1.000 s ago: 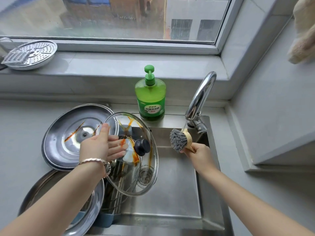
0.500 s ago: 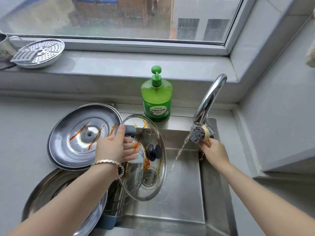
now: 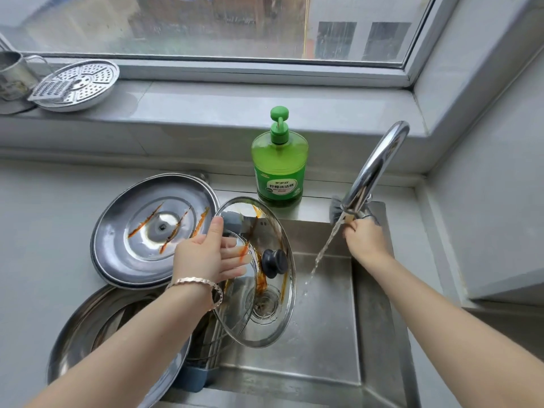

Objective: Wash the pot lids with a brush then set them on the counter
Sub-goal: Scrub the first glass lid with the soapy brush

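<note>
Glass lid in one hand, brush in the other

My left hand (image 3: 206,257) pinches the stained glass lid (image 3: 265,325) at its rim, thumb in front and fingers behind, tilted over the sink (image 3: 323,351). My right hand (image 3: 365,240) curls round the brush (image 3: 335,210), whose bristles sit just above my knuckles by the faucet (image 3: 376,166).

Stained glass lid (image 3: 273,319) tilted over sink (image 3: 374,319), streaked steel lid (image 3: 141,254) on counter (image 3: 44,231), brush (image 3: 335,209) by faucet (image 3: 379,163)

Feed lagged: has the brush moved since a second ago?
Yes. The brush moved right, from left of the faucet to tucked against its spout.
</note>
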A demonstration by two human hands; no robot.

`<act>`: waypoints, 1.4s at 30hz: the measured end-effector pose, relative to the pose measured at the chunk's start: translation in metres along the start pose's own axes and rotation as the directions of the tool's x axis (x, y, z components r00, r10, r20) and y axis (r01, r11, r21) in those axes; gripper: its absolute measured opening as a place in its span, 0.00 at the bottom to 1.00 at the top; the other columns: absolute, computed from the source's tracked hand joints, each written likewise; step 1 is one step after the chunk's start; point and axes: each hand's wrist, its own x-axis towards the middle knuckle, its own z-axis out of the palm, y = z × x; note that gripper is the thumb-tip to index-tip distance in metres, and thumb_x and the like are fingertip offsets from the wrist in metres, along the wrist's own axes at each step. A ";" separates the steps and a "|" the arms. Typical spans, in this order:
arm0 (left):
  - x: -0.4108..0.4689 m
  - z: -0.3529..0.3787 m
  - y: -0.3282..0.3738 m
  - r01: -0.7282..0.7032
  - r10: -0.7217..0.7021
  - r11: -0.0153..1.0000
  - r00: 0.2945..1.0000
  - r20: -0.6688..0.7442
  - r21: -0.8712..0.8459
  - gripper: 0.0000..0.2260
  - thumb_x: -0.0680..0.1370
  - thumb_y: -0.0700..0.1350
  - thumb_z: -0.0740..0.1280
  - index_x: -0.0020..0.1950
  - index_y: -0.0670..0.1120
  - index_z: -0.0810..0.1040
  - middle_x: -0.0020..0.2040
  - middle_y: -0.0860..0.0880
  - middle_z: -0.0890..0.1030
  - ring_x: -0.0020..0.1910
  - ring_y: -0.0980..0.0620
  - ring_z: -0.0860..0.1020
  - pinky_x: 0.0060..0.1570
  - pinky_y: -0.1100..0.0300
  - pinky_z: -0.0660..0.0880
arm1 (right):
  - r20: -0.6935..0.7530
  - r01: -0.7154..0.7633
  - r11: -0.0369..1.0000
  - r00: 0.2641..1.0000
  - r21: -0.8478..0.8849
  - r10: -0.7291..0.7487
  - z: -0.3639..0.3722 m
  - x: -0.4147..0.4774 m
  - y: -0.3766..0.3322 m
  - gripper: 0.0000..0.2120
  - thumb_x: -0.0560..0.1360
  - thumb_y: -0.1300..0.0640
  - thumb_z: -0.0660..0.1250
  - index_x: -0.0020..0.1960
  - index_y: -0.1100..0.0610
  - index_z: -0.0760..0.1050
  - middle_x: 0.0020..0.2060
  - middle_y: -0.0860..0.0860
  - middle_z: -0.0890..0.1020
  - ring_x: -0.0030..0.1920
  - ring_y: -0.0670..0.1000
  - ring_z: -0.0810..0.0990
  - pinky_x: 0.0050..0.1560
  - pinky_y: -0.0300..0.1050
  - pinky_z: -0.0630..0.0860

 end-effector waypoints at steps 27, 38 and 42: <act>-0.048 0.027 -0.040 -0.043 0.041 0.999 0.997 -0.061 -0.022 0.18 0.79 0.50 0.62 0.38 0.37 0.75 0.32 0.41 0.80 0.23 0.51 0.79 0.23 0.61 0.76 | -0.293 0.496 0.863 0.814 -0.100 -0.502 0.011 -0.168 -0.044 0.20 0.73 0.51 0.67 0.65 0.44 0.73 0.48 0.41 0.77 0.34 0.44 0.76 0.29 0.34 0.66; -0.056 0.026 -0.054 0.092 -0.095 0.992 0.995 -0.029 -0.085 0.18 0.79 0.50 0.62 0.38 0.36 0.73 0.33 0.38 0.79 0.25 0.47 0.79 0.23 0.58 0.77 | -0.040 0.328 0.944 0.944 0.020 -0.327 -0.004 -0.177 -0.038 0.23 0.75 0.48 0.64 0.69 0.39 0.65 0.53 0.40 0.76 0.45 0.43 0.75 0.41 0.40 0.70; -0.060 0.029 -0.060 0.012 -0.013 1.000 0.999 -0.031 -0.018 0.18 0.79 0.50 0.63 0.37 0.36 0.74 0.33 0.38 0.79 0.29 0.45 0.77 0.24 0.60 0.76 | 0.069 0.147 0.987 0.986 0.068 -0.152 -0.006 -0.160 -0.035 0.23 0.75 0.46 0.63 0.69 0.37 0.65 0.60 0.41 0.77 0.58 0.48 0.75 0.50 0.43 0.71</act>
